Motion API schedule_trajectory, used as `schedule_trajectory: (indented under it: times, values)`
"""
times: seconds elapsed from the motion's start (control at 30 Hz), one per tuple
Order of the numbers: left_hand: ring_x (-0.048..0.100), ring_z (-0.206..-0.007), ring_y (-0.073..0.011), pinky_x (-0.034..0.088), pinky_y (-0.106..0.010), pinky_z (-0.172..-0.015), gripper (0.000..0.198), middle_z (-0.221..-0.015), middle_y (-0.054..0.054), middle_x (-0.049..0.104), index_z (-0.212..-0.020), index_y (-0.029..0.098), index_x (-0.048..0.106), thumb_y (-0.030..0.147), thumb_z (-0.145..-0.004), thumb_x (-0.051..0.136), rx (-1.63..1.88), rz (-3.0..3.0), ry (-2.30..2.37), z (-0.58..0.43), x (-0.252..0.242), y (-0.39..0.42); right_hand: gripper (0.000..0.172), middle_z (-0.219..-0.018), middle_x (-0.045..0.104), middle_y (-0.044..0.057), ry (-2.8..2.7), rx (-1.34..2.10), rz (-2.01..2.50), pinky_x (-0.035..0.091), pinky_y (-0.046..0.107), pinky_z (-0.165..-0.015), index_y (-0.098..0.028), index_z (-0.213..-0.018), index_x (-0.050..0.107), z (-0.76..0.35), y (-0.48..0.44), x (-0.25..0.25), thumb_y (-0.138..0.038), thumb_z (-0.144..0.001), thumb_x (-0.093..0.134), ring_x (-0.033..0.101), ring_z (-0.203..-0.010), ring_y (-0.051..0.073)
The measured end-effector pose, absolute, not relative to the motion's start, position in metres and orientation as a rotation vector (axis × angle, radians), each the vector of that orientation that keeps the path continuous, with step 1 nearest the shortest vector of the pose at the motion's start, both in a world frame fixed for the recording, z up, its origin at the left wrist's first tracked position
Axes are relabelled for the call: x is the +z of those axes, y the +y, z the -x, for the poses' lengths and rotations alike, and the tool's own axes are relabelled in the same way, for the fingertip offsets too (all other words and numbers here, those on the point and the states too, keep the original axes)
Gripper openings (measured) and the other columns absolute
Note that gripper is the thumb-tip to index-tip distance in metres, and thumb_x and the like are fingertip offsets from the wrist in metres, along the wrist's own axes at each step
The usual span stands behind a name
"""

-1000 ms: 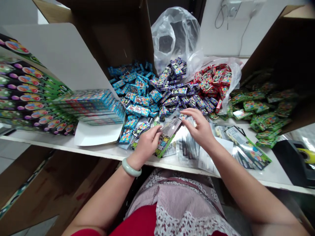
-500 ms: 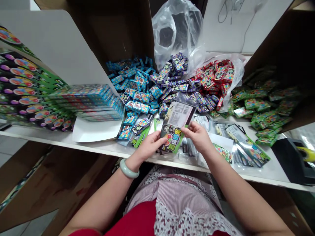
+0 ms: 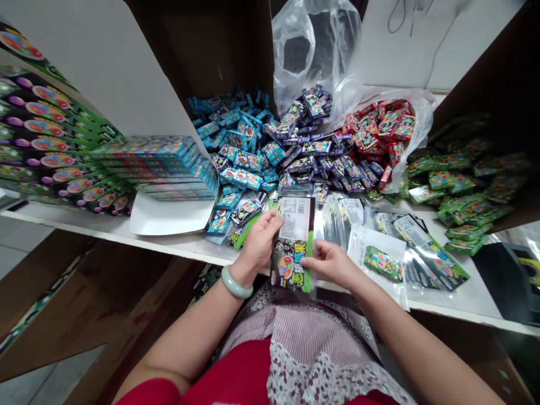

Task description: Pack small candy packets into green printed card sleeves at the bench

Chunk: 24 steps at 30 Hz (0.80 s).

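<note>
Between my hands is a printed candy pouch [image 3: 291,247], black and green with a clear plastic edge, held at the front of the shelf. My left hand [image 3: 262,239] pinches its left side near the middle. On the right side, my right hand [image 3: 331,261] grips the edge lower down, thumb on the front. A white barcode label shows on the pouch's upper half. Just right of my right hand lies a clear bag with a green candy box [image 3: 383,262] on it. Near my left hand, a purple candy box [image 3: 247,212] rests on flat pouches.
Blue boxes [image 3: 247,132], purple boxes [image 3: 316,147], red boxes [image 3: 375,126] in a plastic bag, and green boxes [image 3: 462,208] are heaped along the back. An open carton [image 3: 172,216] holds stacked boxes at left. More flat pouches [image 3: 439,261] lie right. A dark tape dispenser [image 3: 506,275] stands far right.
The pouch has come down and closer to my body and turned more upright. My left hand has shifted up along its side. The view has moved slightly left.
</note>
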<state>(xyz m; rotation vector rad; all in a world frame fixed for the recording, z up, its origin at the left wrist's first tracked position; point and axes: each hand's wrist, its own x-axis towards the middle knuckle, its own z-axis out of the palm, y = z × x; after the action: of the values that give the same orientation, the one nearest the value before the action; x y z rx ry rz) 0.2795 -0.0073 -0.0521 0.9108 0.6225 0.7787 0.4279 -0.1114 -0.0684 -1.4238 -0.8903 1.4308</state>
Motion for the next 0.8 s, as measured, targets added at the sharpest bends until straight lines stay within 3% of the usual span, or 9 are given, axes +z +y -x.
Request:
schedule_trajectory:
  times: [0.13, 0.33, 0.57, 0.63, 0.7, 0.8]
  values:
    - [0.066, -0.096, -0.0209, 0.054, -0.032, -0.081, 0.037, -0.106, -0.01, 0.069, -0.107, 0.013, 0.06, 0.031, -0.077, 0.071, 0.773, -0.876, 0.594, -0.288, -0.047, -0.008, 0.03, -0.075, 0.066, 0.0, -0.887, 1.456, 1.425, 0.052, 0.035, -0.07, -0.022, -0.077, 0.057, -0.431, -0.13, -0.072, -0.041, -0.065, 0.077, 0.063, -0.071, 0.018]
    - [0.064, -0.099, -0.017, 0.053, -0.028, -0.084, 0.06, -0.116, -0.009, 0.065, -0.128, 0.019, 0.048, 0.026, -0.075, 0.073, 0.709, -1.027, 0.608, -0.277, -0.055, -0.024, 0.041, -0.095, 0.068, 0.005, -0.83, 1.206, 1.393, 0.052, 0.037, -0.083, -0.024, -0.103, 0.057, -0.445, -0.146, -0.054, -0.04, -0.07, 0.074, 0.065, -0.089, 0.019]
    - [0.065, -0.089, -0.0153, 0.055, -0.026, -0.077, 0.043, -0.107, -0.009, 0.067, -0.125, 0.017, 0.055, 0.032, -0.085, 0.062, 0.766, -1.1, 0.634, -0.284, -0.045, -0.032, 0.019, -0.093, 0.068, 0.006, -1.049, 1.034, 1.469, 0.052, 0.036, -0.076, -0.023, -0.1, 0.059, -0.442, -0.141, -0.033, -0.034, -0.085, 0.061, 0.062, -0.08, 0.018]
    - [0.065, -0.085, -0.0148, 0.055, -0.025, -0.072, 0.049, -0.107, -0.008, 0.067, -0.132, 0.02, 0.049, 0.033, -0.087, 0.059, 0.768, -1.14, 0.626, -0.285, -0.041, -0.031, 0.03, -0.098, 0.067, 0.006, -1.04, 0.982, 1.451, 0.053, 0.036, -0.075, -0.024, -0.113, 0.055, -0.441, -0.142, -0.031, -0.033, -0.085, 0.06, 0.063, -0.079, 0.018]
    - [0.066, -0.087, -0.0151, 0.055, -0.025, -0.071, 0.055, -0.112, -0.008, 0.065, -0.14, 0.025, 0.038, 0.032, -0.088, 0.057, 0.737, -1.21, 0.583, -0.283, -0.038, -0.03, 0.052, -0.106, 0.065, 0.006, -0.988, 0.904, 1.436, 0.054, 0.036, -0.074, -0.028, -0.131, 0.041, -0.439, -0.143, -0.031, -0.033, -0.084, 0.064, 0.064, -0.079, 0.017]
    - [0.063, -0.104, -0.0181, 0.055, -0.028, -0.082, 0.05, -0.124, -0.009, 0.061, -0.138, 0.027, 0.041, 0.029, -0.09, 0.056, 0.714, -1.352, 0.526, -0.277, -0.035, -0.028, 0.065, -0.111, 0.062, 0.006, -0.94, 0.79, 1.462, 0.056, 0.036, -0.071, -0.033, -0.136, 0.031, -0.437, -0.146, -0.034, -0.035, -0.082, 0.067, 0.065, -0.076, 0.017]
